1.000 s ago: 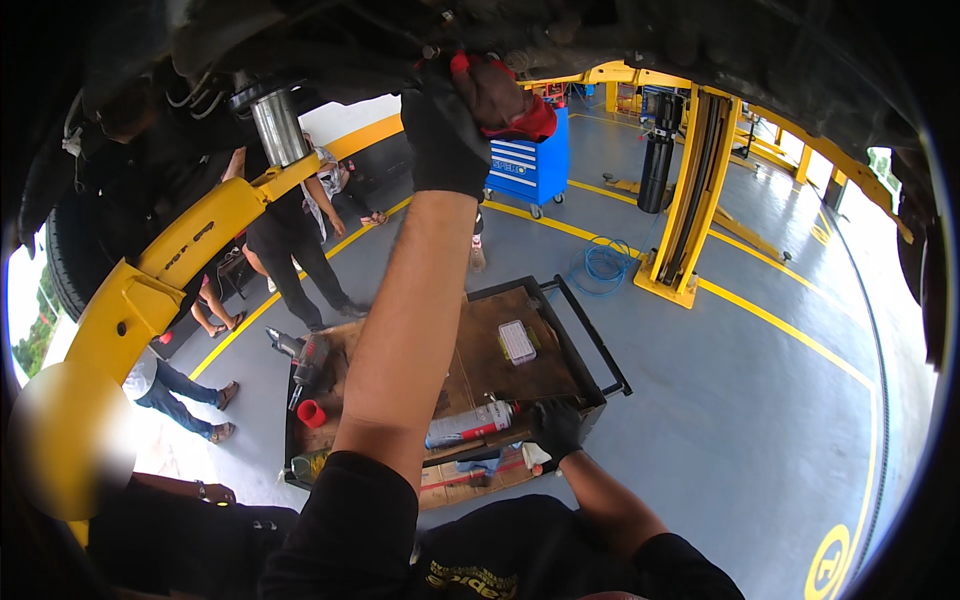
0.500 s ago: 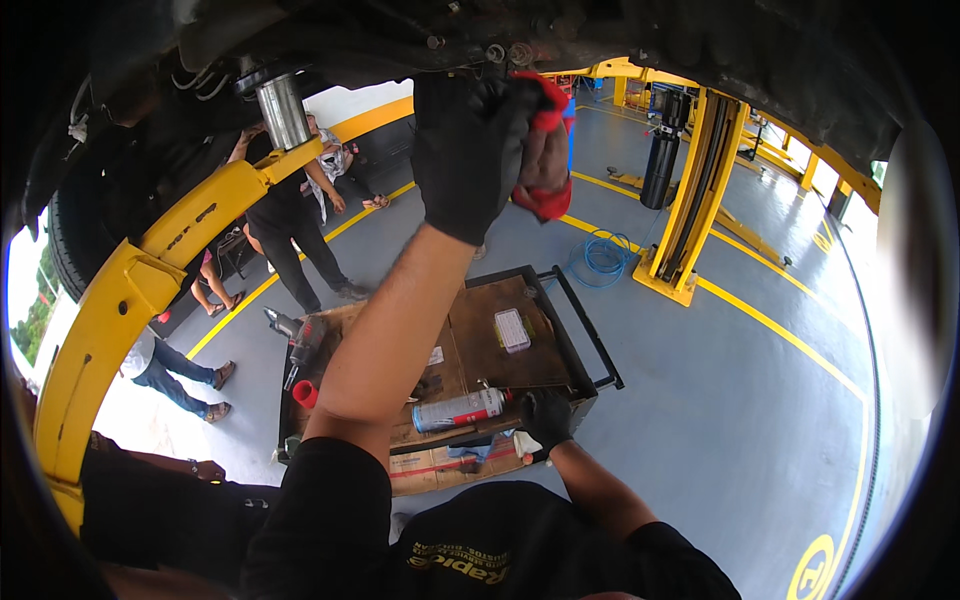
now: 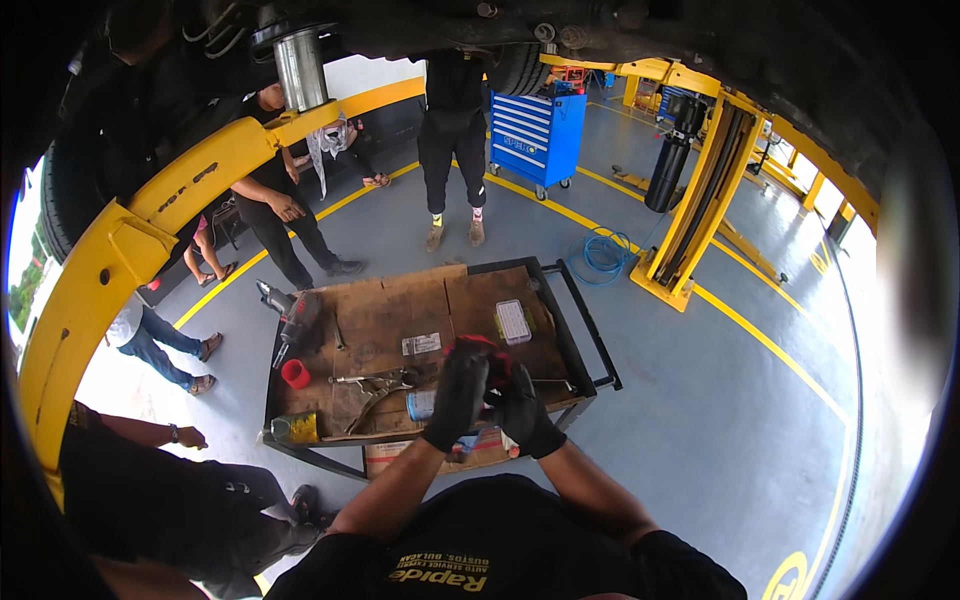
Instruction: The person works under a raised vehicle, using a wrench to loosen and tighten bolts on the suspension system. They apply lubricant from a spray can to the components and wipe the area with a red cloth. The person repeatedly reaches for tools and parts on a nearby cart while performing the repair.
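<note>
Both hands wear black gloves and meet over the near part of a tool cart (image 3: 400,278). My left hand (image 3: 458,395) is closed on a crumpled red rag (image 3: 478,345) with dark stains. Close beside it, my right hand (image 3: 523,415) has its fingers closed on the rag's lower right part, which the gloves largely hide. Just left of my left glove lies a spray can (image 3: 420,404), only its blue end showing. Locking pliers (image 3: 375,380) and a curved metal part (image 3: 372,402) lie farther left.
On the cart are an impact wrench (image 3: 298,318), a red cup (image 3: 295,374), a yellow can (image 3: 296,428) and a small box (image 3: 513,322). A yellow lift arm (image 3: 190,185) and post (image 3: 700,200) flank it. A blue tool cabinet (image 3: 540,140) and several people stand around.
My left hand has come down from the vehicle's underside with the red rag. My right hand has moved from the cart's near edge to the rag, uncovering more of the cart top.
</note>
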A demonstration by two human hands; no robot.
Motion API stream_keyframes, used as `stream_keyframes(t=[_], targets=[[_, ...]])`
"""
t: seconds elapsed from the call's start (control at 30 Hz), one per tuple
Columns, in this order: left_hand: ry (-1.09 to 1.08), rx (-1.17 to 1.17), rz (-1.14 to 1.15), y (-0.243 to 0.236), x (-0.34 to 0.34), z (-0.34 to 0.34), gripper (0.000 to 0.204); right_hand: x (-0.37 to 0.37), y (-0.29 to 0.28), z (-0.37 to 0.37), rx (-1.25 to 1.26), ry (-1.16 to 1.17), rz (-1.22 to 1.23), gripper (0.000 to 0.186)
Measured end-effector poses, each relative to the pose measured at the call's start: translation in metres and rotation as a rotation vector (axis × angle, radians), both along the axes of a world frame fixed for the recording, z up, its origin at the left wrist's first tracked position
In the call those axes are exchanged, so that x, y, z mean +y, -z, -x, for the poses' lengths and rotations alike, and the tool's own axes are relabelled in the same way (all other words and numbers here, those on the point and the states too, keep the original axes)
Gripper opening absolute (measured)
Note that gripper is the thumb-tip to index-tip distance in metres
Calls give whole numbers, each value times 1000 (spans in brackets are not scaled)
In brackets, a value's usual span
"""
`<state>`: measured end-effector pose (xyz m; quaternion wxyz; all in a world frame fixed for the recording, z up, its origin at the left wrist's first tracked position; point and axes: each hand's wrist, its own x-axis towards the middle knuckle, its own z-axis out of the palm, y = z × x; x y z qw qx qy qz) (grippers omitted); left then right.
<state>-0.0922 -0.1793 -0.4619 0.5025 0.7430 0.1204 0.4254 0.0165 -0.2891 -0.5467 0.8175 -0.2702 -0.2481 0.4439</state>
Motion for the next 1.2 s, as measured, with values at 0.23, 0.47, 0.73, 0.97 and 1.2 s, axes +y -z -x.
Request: stream_keyframes(t=[0.23,0.47,0.73,0.97,1.2], targets=[[11,8,0,12,9,35,24,6,-18,-23,-153,61,247,44],[-461,243,-358,79,77,101,22,-1,-182,-73,-347,311,66,45],[-647,372,-116,131,102,107,24,58,-361,-101,-1310,1048,141,48],[-603,506,-327,121,98,103,19,86,-400,-129,-1942,1593,195,52],[-366,112,-156,40,114,63,24,86,-409,-127,-1885,1529,68,45]])
